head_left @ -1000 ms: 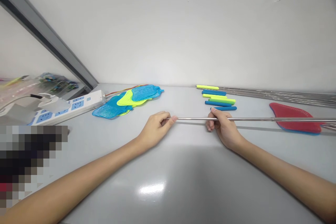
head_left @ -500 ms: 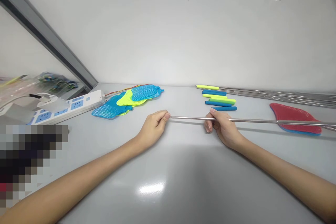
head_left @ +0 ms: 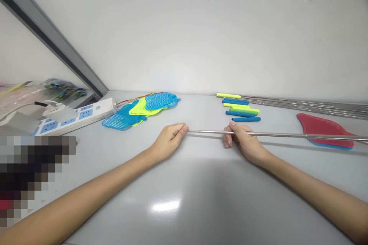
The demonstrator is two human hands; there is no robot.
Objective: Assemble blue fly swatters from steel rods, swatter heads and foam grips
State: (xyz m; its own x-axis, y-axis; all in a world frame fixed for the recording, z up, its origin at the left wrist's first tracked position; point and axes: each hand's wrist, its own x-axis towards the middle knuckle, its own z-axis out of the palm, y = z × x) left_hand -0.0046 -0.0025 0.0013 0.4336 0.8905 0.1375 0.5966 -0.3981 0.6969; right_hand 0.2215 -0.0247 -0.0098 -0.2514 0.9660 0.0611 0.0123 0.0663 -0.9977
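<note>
A thin metal rod (head_left: 276, 134) lies across both hands, level above the table, and runs out toward the right edge. My left hand (head_left: 171, 139) pinches its left end between thumb and fingers. Farther along, my right hand (head_left: 241, 138) is closed round the rod with the thumb on top. Just behind the right hand lie several blue and yellow tubes, the nearest being a blue tube (head_left: 246, 119). Under the rod's right part, a red fly swatter head (head_left: 322, 124) rests on a blue one.
Blue and yellow fly swatter heads (head_left: 123, 116) lie at the back left, beside a white power strip (head_left: 97, 109) with plugs. Several metal rods (head_left: 287, 103) lie along the wall, one with a yellow sleeve (head_left: 228, 95). A grey frame post (head_left: 57, 38) slants at the left.
Both hands keep their hold on the rod. The rod and hands have shifted very slightly in view, much as the whole scene has.
</note>
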